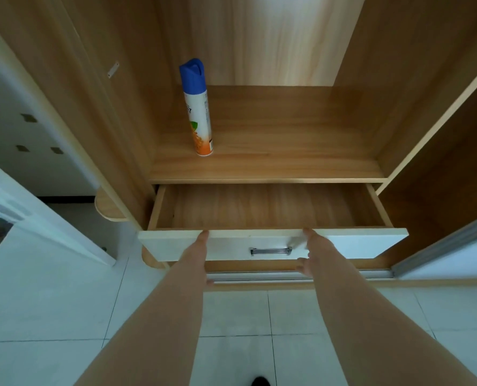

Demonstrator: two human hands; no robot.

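So the pulled-out wooden drawer with the flat white front [357, 242] sits low in the light-brown wooden wardrobe [399, 79], right under the wooden shelf [287, 140]. It's out far enough that you can see most of its bare wood bottom, and the front panel overhangs the drawer box on both sides. The white front hangs out above the metal sliding-door track [287, 277] at the bottom of the wardrobe. On the right, the grey-framed sliding door [440, 246] is just beside the front's right corner. On the left, a small rounded wooden corner shelf [108, 208] sticks out near the left corner. In front it's all white tiled floor [287, 316], loads of room there.

Counting: one drawer, one slim silver bar handle [270, 251] in the middle of the front, and one tall white-and-orange spray can with a blue cap [199, 112], standing upright on the left part of the shelf, well apart from the hands. Two hands, both bare.

Both arms reach straight down and forward. The left hand [197, 249] lies against the white front left of the handle, fingers stretched out, fingertips [204, 234] right at the top edge. The right hand [311, 252] does the same just right of the handle, fingertips [307, 232] at the top edge, thumb splayed out below. Neither hand is on the handle. Can't tell if the tips hook over the edge.
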